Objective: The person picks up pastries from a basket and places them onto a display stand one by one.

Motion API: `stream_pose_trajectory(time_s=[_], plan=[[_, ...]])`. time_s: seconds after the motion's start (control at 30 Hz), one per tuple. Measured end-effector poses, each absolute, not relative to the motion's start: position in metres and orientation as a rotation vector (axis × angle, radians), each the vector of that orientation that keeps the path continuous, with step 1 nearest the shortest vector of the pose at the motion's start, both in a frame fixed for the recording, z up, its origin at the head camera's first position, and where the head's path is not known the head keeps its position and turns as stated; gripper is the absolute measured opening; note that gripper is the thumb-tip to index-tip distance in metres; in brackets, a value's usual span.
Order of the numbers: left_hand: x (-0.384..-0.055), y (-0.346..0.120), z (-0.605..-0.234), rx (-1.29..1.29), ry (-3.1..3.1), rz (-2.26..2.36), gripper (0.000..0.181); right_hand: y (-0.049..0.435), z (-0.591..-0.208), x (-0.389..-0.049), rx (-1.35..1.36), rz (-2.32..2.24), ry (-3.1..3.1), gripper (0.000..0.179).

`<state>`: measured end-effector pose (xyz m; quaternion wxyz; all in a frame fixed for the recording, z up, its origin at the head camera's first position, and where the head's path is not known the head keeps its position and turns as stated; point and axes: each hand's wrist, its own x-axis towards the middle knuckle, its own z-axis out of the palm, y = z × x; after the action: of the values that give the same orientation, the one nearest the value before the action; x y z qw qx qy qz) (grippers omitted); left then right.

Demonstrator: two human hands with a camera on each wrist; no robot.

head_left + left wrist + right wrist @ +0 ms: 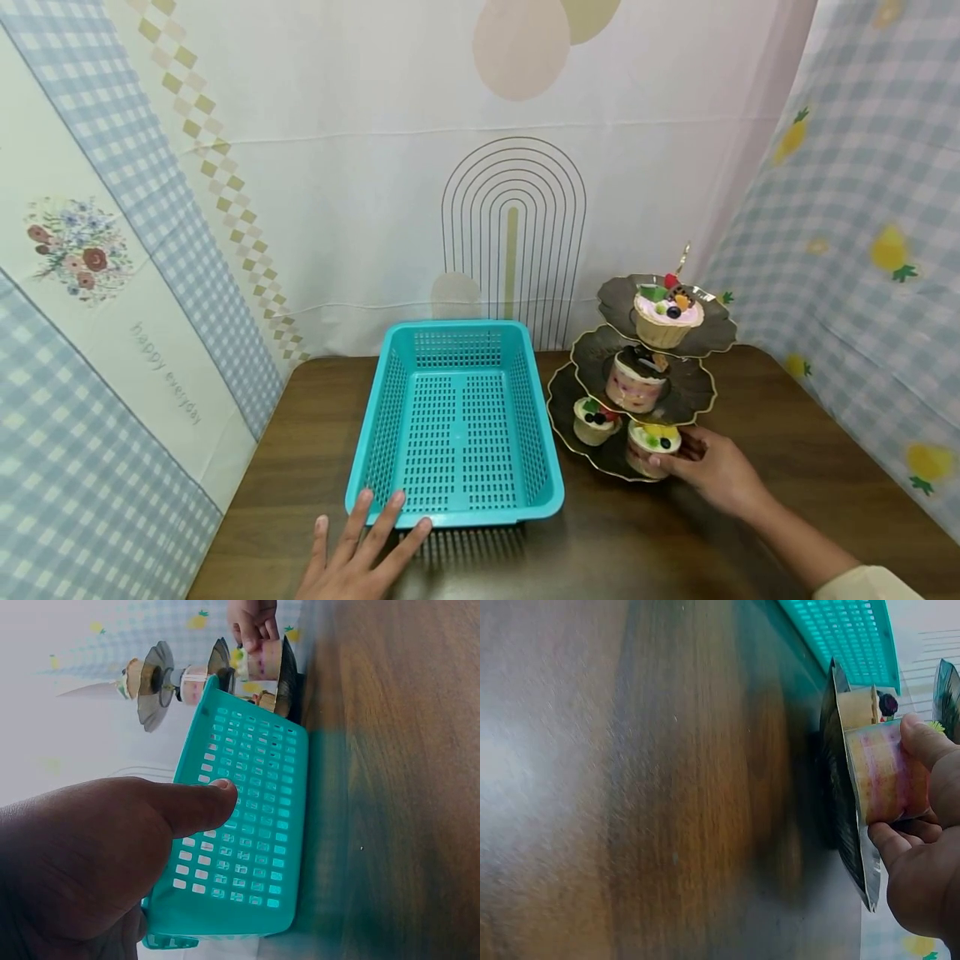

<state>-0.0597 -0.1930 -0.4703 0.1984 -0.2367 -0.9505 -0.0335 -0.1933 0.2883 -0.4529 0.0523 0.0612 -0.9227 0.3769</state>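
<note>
A three-tier dark cake stand (692, 392) with gold scalloped rims stands at the right. On its bottom tier, my right hand (720, 468) holds a small round layered cake (645, 460) topped with fruit, thumb on one side and fingers on the other. The right wrist view shows the cake's pink-and-yellow side (889, 776) close to the plate. My left hand (358, 546) has its fingers spread at the front rim of a turquoise plastic basket (551, 492). In the left wrist view the left thumb (202, 806) lies straight before the basket's perforated wall; whether it touches is unclear.
A fruit-topped tart (595, 425) shares the bottom tier. Above are a chocolate-topped layered cake (633, 387) on the middle tier and a pink-cream cupcake (663, 332) on the top one. The brown wooden table (600, 550) meets patterned cloth (337, 208) at the back and sides.
</note>
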Motion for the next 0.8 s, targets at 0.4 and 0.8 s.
stream_pose_trajectory(time_s=[0.4,0.8], plan=[[-0.060,-0.192,-0.472,-0.665,-2.654,-0.079,0.085,0.294,-0.458,-0.207,0.154,0.920,-2.834,0.048],[-0.060,-0.192,-0.473,-0.638,-2.653,-0.087,0.084,0.297,-0.467,-0.222,0.191,0.908,-2.797,0.042]])
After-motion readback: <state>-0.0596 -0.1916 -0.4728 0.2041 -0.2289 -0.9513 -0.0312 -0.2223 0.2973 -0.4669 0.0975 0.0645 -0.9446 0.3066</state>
